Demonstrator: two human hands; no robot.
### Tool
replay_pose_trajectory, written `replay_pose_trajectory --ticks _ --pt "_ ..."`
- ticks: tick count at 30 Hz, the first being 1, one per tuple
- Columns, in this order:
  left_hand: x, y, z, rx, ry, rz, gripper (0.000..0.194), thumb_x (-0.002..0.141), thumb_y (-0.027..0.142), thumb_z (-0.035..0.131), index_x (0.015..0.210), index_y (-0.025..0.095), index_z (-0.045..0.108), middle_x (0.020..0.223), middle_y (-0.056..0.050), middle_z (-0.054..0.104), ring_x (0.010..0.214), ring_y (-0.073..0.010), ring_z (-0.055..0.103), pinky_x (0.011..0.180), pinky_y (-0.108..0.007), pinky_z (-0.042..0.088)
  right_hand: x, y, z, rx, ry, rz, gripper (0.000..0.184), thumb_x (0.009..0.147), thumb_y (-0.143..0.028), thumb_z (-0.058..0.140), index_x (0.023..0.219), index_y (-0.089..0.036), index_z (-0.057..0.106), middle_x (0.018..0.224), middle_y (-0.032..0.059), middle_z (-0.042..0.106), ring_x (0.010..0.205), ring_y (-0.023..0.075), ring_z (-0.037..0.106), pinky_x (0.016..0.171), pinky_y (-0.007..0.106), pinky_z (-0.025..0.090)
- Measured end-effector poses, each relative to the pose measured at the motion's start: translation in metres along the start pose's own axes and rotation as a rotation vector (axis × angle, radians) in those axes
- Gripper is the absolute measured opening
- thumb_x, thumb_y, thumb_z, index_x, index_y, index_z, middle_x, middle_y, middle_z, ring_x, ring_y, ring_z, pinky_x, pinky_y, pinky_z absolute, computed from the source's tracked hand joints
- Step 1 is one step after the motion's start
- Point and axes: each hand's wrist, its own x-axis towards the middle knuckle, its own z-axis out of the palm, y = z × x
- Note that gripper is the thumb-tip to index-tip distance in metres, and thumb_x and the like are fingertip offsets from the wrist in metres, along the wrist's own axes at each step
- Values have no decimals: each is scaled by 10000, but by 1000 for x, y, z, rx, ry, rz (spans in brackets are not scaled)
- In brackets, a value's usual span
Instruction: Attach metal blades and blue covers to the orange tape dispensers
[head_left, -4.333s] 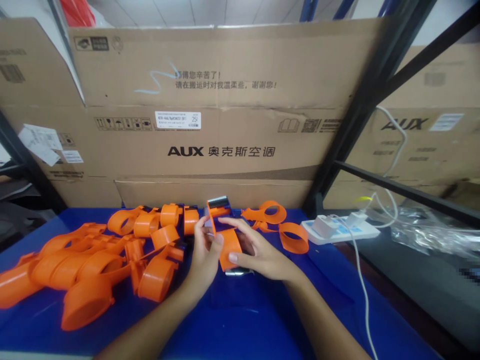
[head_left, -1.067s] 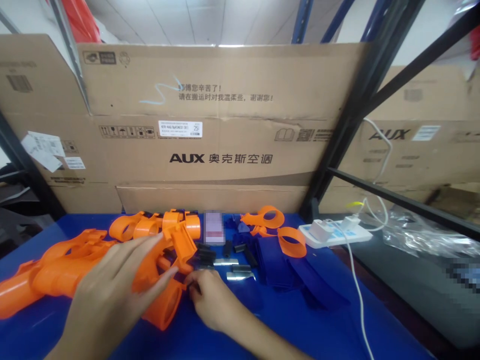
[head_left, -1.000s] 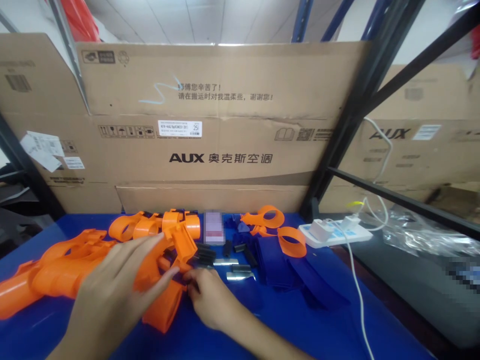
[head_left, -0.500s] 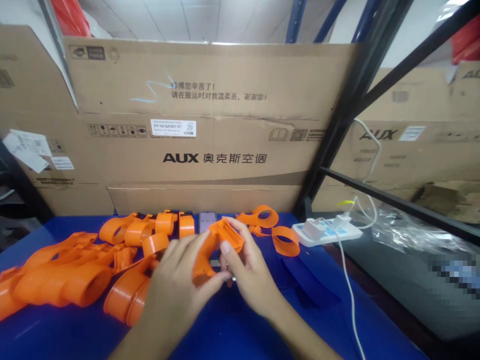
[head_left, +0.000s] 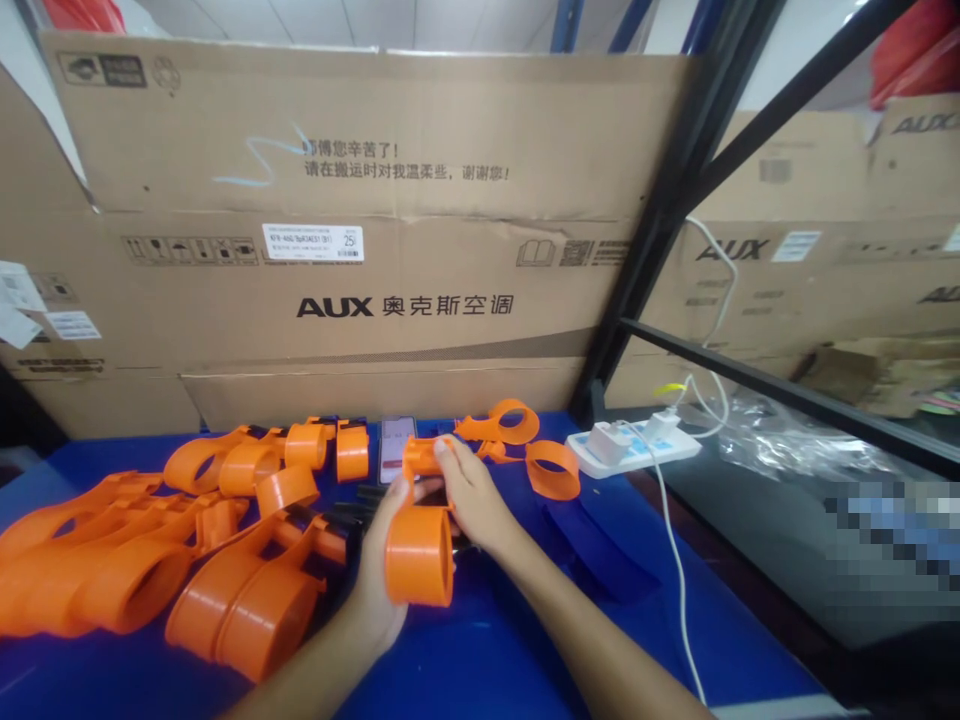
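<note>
1. While both hands meet over the tabletop (head_left: 480, 675), the left hand (head_left: 379, 575) is clasped round the orange part (head_left: 417, 556) from its left side, and the right hand (head_left: 480, 495) pinches its far end, thumb on top.
2. Held up between the two, the part has its long axis running roughly away from the person: wide ring nearest the body, narrow end toward the cardboard (head_left: 405, 385).
3. From here, the left hand is nearer the ring, the right nearer the narrow end.
4. Similar orange pieces (head_left: 240, 610) lie left of the left hand, the phone (head_left: 397, 445) just beyond.
</note>
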Motion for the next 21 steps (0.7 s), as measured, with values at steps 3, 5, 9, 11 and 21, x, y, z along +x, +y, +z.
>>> replay_pose_trajectory --ticks 3,5,9,11,21 --pt "1 5 -13 87 37 82 465 835 522 730 1111 151 684 936 -82 776 637 -193 723 590 -291 576 -1 -2 -8 -214 -91 -138 400 1062 -524 353 944 -217 581 978 46 633 968 214 579 905 360 457" --pt "3 9 -20 143 55 183 398 828 479 750 1075 184 649 944 -50 756 630 -179 713 554 -270 547 -1 -4 -16 -306 -140 -165 380 1081 -478 330 970 -220 586 989 44 631 965 212 563 920 371 437" --pt "7 15 -33 223 85 244 398 796 499 776 992 195 609 833 -18 715 629 -186 704 538 -262 515 -6 -5 -29 -586 -257 -229 250 1053 -300 431 926 -203 624 943 51 620 942 217 532 909 378 404" --pt "8 15 -38 237 70 233 434 766 534 793 951 194 595 774 -9 697 606 -185 692 547 -269 516 -10 -3 -31 -708 -339 -263 166 988 -217 516 893 -192 650 938 62 612 951 224 518 895 370 395" --pt "-4 12 -39 122 -8 157 467 784 598 764 865 175 583 711 15 626 533 -115 564 520 -252 520 -20 -2 -16 -1035 -457 -258 121 849 -254 667 911 -170 727 973 102 645 937 245 509 787 351 332"
